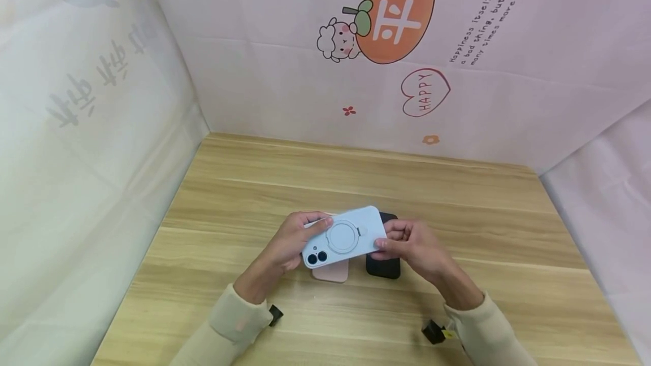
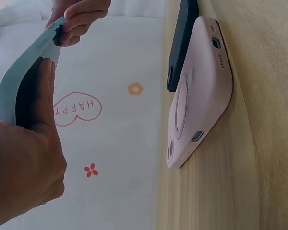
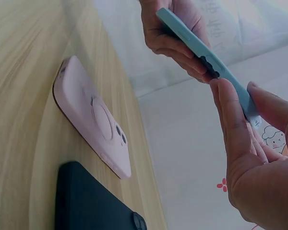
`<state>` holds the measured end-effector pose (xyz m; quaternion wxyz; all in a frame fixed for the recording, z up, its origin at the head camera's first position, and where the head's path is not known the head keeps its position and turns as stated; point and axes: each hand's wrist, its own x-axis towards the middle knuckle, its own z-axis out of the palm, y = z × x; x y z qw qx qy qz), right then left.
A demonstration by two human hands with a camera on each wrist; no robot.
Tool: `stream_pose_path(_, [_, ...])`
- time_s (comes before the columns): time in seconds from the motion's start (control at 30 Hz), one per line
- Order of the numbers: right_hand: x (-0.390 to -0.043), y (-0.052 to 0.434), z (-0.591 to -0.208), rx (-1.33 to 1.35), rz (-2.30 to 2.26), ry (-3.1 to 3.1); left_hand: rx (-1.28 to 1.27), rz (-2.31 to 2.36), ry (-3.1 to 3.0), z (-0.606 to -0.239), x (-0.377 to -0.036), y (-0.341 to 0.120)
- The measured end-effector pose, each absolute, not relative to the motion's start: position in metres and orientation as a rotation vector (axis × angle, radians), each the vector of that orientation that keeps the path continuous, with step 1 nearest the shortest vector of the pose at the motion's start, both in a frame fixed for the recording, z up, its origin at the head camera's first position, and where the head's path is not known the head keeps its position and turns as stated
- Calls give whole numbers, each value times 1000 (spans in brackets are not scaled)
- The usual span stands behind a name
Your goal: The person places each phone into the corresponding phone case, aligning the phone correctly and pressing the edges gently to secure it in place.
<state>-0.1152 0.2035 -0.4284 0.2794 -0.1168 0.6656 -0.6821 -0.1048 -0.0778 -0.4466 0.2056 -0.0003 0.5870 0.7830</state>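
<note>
You are holding the light blue phone case (image 1: 344, 236) up off the wooden table (image 1: 458, 202), back side with ring and camera holes facing you. Your left hand (image 1: 292, 242) is gripping its camera end; your right hand (image 1: 412, 244) is pinching the opposite end. You appear to be mid-inspection of it; the next move likely calls for a steady two-handed grip. Whether a phone sits inside, I cannot tell. Beneath are lying a pink phone case (image 1: 331, 271) and a black phone case (image 1: 383, 267), side by side.
</note>
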Motion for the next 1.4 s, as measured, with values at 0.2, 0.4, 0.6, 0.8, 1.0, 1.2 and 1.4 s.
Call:
stream_pose_path(0.2, [-114, 202, -430, -332, -1803, 1798, 56, 2144, 1682, -444, -104, -80])
stream_pose_path(0.4, [-118, 200, -420, -332, -1629, 1978, 82, 2078, 1725, -443, -105, -82])
stream_pose_path(0.6, [-125, 198, -404, -380, -1406, 2142, 217, 1866, 1820, -443, -107, -86])
stream_pose_path(0.8, [-131, 194, -399, -606, -1217, 2123, 378, 1706, 1911, -442, -106, -87])
stream_pose_path(1.0, [-131, 195, -406, -586, -1292, 1993, 414, 1694, 1894, -439, -106, -87])
stream_pose_path(1.2, [-129, 194, -415, -539, -1404, 1915, 333, 1716, 1856, -437, -109, -89])
stream_pose_path(1.4, [-126, 189, -416, -456, -1484, 1921, 266, 1882, 1707, -435, -113, -96])
